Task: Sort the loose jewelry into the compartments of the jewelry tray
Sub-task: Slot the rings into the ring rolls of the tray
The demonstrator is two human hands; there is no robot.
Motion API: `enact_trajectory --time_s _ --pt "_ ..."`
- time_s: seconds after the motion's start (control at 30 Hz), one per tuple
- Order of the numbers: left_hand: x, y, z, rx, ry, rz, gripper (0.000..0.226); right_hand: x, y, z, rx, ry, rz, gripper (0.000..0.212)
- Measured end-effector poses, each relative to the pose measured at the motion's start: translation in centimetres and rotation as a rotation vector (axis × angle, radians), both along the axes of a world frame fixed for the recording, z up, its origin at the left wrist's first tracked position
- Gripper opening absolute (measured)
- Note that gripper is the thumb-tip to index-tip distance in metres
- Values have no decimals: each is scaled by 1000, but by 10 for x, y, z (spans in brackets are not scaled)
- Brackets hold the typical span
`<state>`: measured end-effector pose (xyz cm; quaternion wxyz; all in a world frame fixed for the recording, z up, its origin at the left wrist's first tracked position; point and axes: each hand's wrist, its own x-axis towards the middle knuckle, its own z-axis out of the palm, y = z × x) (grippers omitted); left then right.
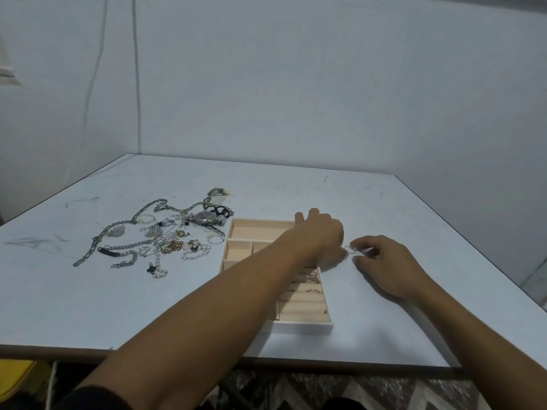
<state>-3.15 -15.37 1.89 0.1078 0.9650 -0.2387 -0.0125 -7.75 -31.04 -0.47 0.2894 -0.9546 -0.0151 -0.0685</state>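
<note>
**Operator:** Currently, which step is in hand?

**Technician:** Placing one piece. A small ring (pixel 349 249) sits low over the table (pixel 88 306), just beside the right wall of the jewelry tray (pixel 302 328) and between the two hands. The right hand (pixel 384 261) has its fingers curled, with index finger and thumb closed at the ring. This reads as a pinch. The left hand (pixel 319 235) reaches across the tray and its lower fingers meet the ring. Whether they grip it cannot be told.

**Operator:** What does the next move call for?

**Technician:** In my judgement, carry the ring left over the tray wall and seat it in the ring rolls (pixel 302 306), where other rings already sit. The left forearm covers the middle compartments and should clear them first.

**Operator:** Edges and room?

**Technician:** There is open tabletop to the right of the tray and in front of it. The table's right edge lies beyond the right hand, and the near edge lies close below the tray. The loose jewelry (pixel 165 238), including a watch (pixel 204 217), lies left of the tray, and some pieces almost touch its far-left corner.
</note>
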Motion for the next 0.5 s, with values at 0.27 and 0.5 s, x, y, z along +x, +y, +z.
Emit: enact_trajectory --time_s 0.27,0.5 --pt "17 -9 -6 31 -28 25 35 16 3 3 -77 16 24 21" --pt "20 -15 -5 10 -32 5 22 17 -2 1 -31 6 2 4"
